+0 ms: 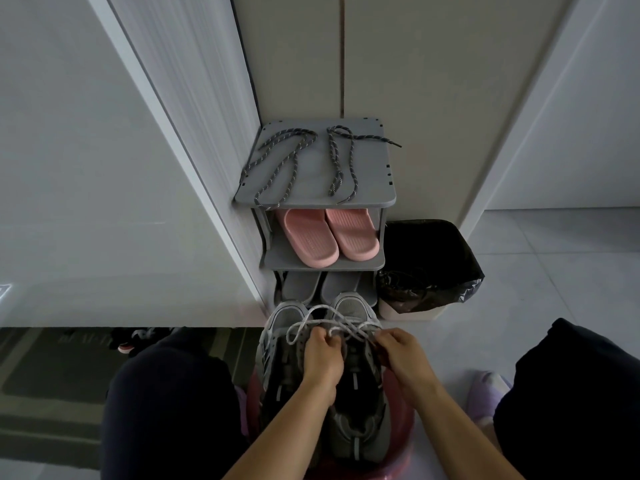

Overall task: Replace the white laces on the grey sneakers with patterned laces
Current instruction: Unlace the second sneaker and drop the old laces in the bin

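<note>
Looking down between two knees in dark trousers.

Near field, left to right:
- Stool (pixel 252 393): round, glossy, pinkish-red. The sneakers cover most of its top.
- Left sneaker (pixel 278 344): grey mesh upper with a smooth, paler toe cap. It stands side by side with the right sneaker (pixel 358 396), both toes pointing at the rack.
- Left hand (pixel 320 358): fingers curled, pinching the white laces (pixel 332 317) over the gap between the sneakers.
- White laces: round, rope-like cord in loose loops over both toe ends. The hands hide which eyelets are threaded.
- Right hand (pixel 401 355): fingers curled, pinching white cord at the right sneaker's right edge.
- Lilac slipper (pixel 485 396): on the tiled floor beside the right knee.

Rack (pixel 367 199), grey matte plastic with rounded corners:
- Top shelf, left: patterned lace (pixel 277 164), a dark braid with pale flecks, folded in long runs from the back left corner to the front edge.
- Top shelf, right: second lace (pixel 341 161), crossed near the back edge. One tip passes the right edge and two ends reach the front edge.
- Middle shelf: pink slippers (pixel 329 237), ribbed foam, toes at the front edge.
- Bottom shelf: grey slippers (pixel 304 285), partly behind the sneaker toes.

Right of the rack: bin (pixel 426 268), lined with a crinkled, glossy black bag.
</note>
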Demonstrator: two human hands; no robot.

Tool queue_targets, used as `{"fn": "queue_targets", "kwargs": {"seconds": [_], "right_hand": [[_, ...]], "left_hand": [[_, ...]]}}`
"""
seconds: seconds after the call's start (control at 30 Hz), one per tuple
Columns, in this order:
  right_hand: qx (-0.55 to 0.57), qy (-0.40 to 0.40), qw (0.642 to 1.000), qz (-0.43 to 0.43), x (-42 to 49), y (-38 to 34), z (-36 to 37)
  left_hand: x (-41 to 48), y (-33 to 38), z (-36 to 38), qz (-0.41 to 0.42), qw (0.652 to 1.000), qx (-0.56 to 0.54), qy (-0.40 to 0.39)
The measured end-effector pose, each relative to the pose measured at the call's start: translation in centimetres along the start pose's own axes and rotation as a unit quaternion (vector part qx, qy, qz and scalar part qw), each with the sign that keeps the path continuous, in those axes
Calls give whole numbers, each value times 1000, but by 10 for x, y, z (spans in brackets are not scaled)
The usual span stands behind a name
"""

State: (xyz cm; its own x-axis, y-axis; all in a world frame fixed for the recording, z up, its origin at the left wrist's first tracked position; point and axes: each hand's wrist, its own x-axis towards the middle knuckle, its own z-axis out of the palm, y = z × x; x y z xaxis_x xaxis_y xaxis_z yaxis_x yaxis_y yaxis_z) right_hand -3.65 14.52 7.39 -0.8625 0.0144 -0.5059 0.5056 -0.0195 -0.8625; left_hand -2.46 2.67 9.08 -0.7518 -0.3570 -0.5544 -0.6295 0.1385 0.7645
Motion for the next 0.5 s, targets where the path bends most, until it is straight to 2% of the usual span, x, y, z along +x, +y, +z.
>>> {"fn": "queue_targets", "kwargs": {"seconds": [0.1,0.27,0.37,0.43,0.5], "right_hand": [[68,9,997,31,-1,-4,-7],[83,-7,995,53,1,-6,-10],[29,-44,998,17,-4,-5,-9],[14,-30,999,-3,-6,-4,-6],[-11,-3,1000,-28,-7,-1,-4]], "left_hand": [[7,2,-7,-52,994,-100,1],[3,-2,0,-50,990,-128,20],[-3,-3,6,0,999,-47,4],[-3,-4,8,20,1000,8,9],[-2,-5,7,26,1000,15,8]]}}
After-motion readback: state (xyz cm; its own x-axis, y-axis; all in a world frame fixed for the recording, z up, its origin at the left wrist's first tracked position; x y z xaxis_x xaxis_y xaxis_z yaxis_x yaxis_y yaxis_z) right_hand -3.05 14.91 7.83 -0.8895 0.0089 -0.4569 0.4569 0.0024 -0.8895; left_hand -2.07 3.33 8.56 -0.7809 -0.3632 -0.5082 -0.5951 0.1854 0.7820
